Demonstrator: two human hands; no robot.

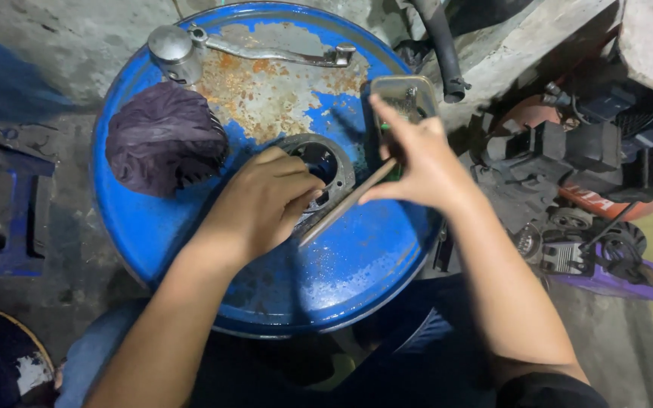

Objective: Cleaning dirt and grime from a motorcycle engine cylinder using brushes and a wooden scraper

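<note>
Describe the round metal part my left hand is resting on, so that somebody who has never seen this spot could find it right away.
Start at the blue drum lid with the rusty patch. Near its middle, under the left hand, lies a grey metal ring with a dark round bore. Unlike the dark purple rag and the shiny piston farther back, it is hollow, and a thin stick crosses it.

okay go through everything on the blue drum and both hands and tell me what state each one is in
Left hand: resting on the metal cylinder, fingers curled.
Right hand: pinching a thin stick, other fingers spread.
Thin stick: slanted, lower end at the cylinder's rim.
Metal cylinder: lying on the drum, bore facing up.
Blue drum: upright, top rusted and paint worn.
Dark rag: bunched up.
Piston: apart, at the drum's far edge.
Lever: lying flat.
</note>
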